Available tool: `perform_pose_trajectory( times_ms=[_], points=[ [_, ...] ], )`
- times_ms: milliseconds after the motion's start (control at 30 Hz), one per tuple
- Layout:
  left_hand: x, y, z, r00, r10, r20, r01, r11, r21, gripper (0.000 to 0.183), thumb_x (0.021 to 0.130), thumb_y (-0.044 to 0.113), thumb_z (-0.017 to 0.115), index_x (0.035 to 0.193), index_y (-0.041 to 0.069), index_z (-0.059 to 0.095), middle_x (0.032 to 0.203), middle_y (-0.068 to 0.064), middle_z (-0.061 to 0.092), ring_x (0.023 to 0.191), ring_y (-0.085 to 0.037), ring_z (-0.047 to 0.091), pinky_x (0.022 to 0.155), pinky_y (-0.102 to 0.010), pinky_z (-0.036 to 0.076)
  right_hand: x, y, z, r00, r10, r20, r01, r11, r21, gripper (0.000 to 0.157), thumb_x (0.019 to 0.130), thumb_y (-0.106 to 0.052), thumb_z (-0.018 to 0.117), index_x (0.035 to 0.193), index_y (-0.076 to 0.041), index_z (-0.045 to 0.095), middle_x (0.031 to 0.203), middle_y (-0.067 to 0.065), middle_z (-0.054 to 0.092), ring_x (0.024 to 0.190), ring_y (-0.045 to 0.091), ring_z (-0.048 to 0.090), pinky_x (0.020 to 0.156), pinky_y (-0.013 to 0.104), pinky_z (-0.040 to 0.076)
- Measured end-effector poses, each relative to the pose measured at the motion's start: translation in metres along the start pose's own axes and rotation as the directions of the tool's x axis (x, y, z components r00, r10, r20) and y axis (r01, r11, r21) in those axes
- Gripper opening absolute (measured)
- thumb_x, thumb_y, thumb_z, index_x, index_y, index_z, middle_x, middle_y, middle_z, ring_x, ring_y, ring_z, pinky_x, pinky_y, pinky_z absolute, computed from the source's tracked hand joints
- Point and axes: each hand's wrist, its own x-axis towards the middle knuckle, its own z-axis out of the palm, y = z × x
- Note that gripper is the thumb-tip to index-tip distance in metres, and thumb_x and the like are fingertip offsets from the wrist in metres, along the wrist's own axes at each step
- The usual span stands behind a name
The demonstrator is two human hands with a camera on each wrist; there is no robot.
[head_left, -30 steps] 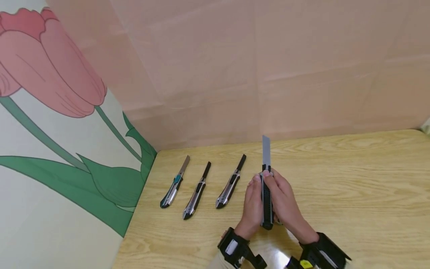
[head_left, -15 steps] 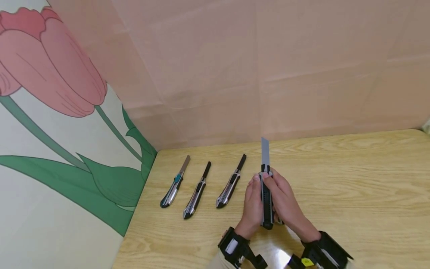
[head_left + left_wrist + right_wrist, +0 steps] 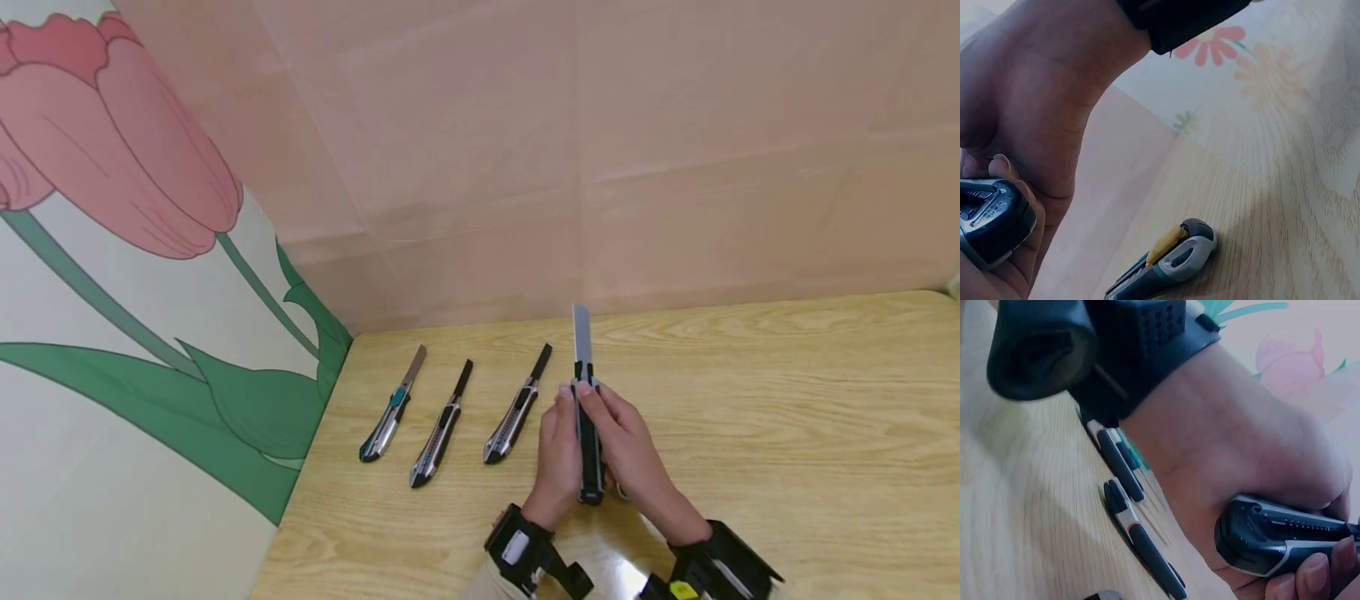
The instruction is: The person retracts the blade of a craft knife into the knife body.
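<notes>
In the head view a black and grey utility knife point(image 3: 589, 450) stands between my two hands, its long blade point(image 3: 582, 335) out and pointing away. My left hand point(image 3: 558, 454) grips it along its left side. From the right, my right hand point(image 3: 626, 437) holds it too, with the thumb on the body just under the blade. The butt end of that knife point(image 3: 997, 222) shows close up in the left wrist view, against curled fingers. The right wrist view has the ridged handle point(image 3: 1260, 537) lying against the palm.
Three more utility knives lie left of my hands: a teal-slider one point(image 3: 386, 425), a black-bladed one point(image 3: 437, 442) and another point(image 3: 513, 425). A knife with a yellow slider point(image 3: 1169, 247) lies on the wooden table point(image 3: 787, 417). A pink sheet point(image 3: 465, 167) hangs behind.
Both hands and the held utility knife have shifted slightly left, and the knife leans a little more that way. The grip looks the same, and the knives on the table have stayed put.
</notes>
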Motion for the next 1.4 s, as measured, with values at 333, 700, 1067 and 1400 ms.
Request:
perform_pose_trajectory(
  times_ms=[333,700,1067,1400],
  points=[
    [-0.0014,-0.0021,-0.0006,0.999,-0.016,0.037,0.016,1.0,-0.009,0.059,0.11,0.04,0.024,0.09,-0.002,0.059,0.065,-0.001,0.054,0.047,-0.008,0.053,0.041,-0.017,0.046,0.0007,0.0025,0.0003,0.999,-0.034,-0.004,0.034,0.999,0.0,0.047,0.108,-0.04,0.035,0.113,0.002,0.056,0.097,0.015,0.056,0.085,0.018,0.053,0.069,0.023,0.045],
    [-0.0016,-0.0016,0.0008,0.998,0.048,0.034,-0.049,0.998,0.049,0.054,0.111,0.033,0.024,0.094,-0.003,0.061,0.071,0.002,0.052,0.059,-0.007,0.052,0.051,-0.014,0.042,0.0005,0.0036,0.0015,0.992,-0.093,-0.081,0.093,0.996,-0.001,0.04,0.108,-0.033,0.039,0.102,0.002,0.058,0.084,0.014,0.055,0.076,0.017,0.054,0.063,0.024,0.045],
    [-0.0031,0.0007,0.0017,0.997,0.066,0.047,-0.069,0.996,0.062,0.054,0.111,0.029,0.024,0.092,-0.006,0.06,0.073,0.001,0.051,0.063,-0.008,0.05,0.056,-0.014,0.041,-0.0011,0.0058,0.0046,0.986,-0.1,-0.137,0.099,0.995,-0.015,0.036,0.108,-0.028,0.041,0.097,0.002,0.059,0.081,0.013,0.054,0.074,0.017,0.053,0.062,0.024,0.044],
    [-0.0004,-0.0037,-0.002,0.994,0.096,0.054,-0.102,0.987,0.124,0.055,0.112,0.029,0.021,0.086,-0.002,0.058,0.07,0.0,0.049,0.065,-0.007,0.049,0.057,-0.014,0.041,-0.0023,0.0065,0.0087,0.989,-0.089,-0.115,0.092,0.996,0.021,0.043,0.107,-0.037,0.038,0.1,0.001,0.056,0.084,0.013,0.053,0.077,0.017,0.052,0.062,0.025,0.044]
  ],
)
